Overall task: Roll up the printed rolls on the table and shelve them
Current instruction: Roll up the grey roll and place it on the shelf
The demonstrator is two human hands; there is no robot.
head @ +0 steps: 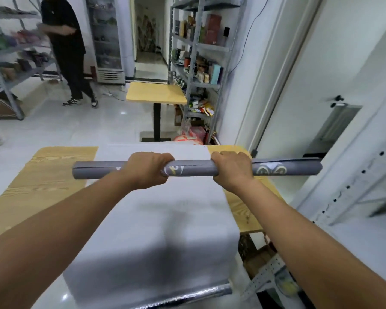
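Left hand (146, 169) is wrapping its fingers over the top of the grey printed roll (192, 170), thumb underneath, gripping firmly; right hand (232, 168) is gripping the same roll just beside it, with a short stretch of tube showing between the two. The roll is lying crosswise, fully wound, its loose edge running as a seam along the top and a pale motif showing near the right end. Whether it is resting on the surface or being held just above it: cannot tell. Under it a flat grey sheet (165, 219) is covering the middle of the wooden table (49, 175) and hanging over the near edge, where a silvery rolled end (187, 295) is showing. Judgement: rolling of this piece is looking finished, and the step in hand is tightening and lifting it for shelving. The next move is calling for keeping the seam pinned so the tube is not springing open, then turning toward a rack, possibly the perforated metal shelf upright (352, 186) close on the right. The flat sheet is awaiting rolling.
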